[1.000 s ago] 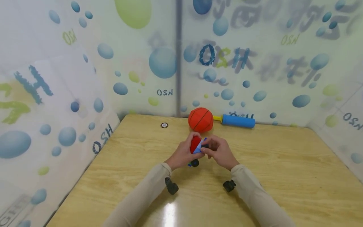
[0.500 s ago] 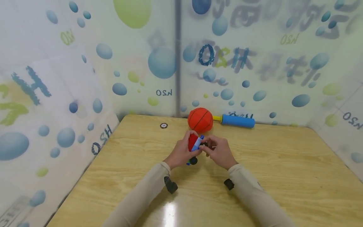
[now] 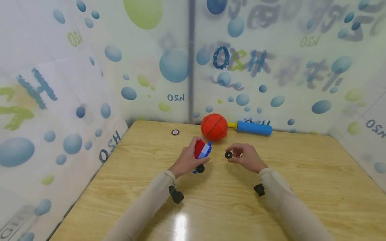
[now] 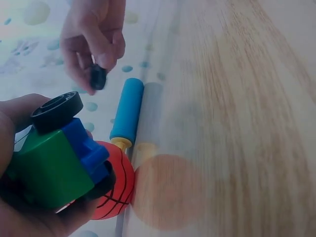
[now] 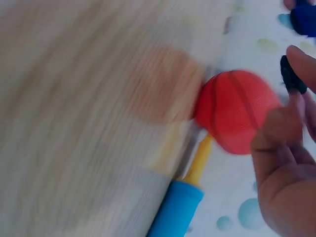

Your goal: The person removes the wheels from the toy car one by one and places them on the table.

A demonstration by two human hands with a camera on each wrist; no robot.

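Note:
My left hand [image 3: 184, 162] grips a small toy car [image 3: 202, 150] built of red, light blue, blue and green parts. In the left wrist view its green side [image 4: 54, 170] faces the camera, and a black wheel [image 4: 57, 111] sits on it. Fingers hide part of its body. Off to the right, my right hand [image 3: 249, 158] pinches a loose black toy wheel [image 3: 228, 155] between thumb and fingertips. A hole shows in the wheel's centre. There is a gap between this wheel and the car, both held above the wooden table.
Behind the hands a red ball [image 3: 214, 127] with black lines sits near the back wall. A blue pump [image 3: 254, 128] with a yellow end lies beside it. To their left lies a round black-and-white disc [image 3: 175, 132]. Patterned walls enclose the wooden table [image 3: 301, 174].
The black wheel in my right hand has come away from the car and moved right with that hand. My left hand has shifted slightly left with the car.

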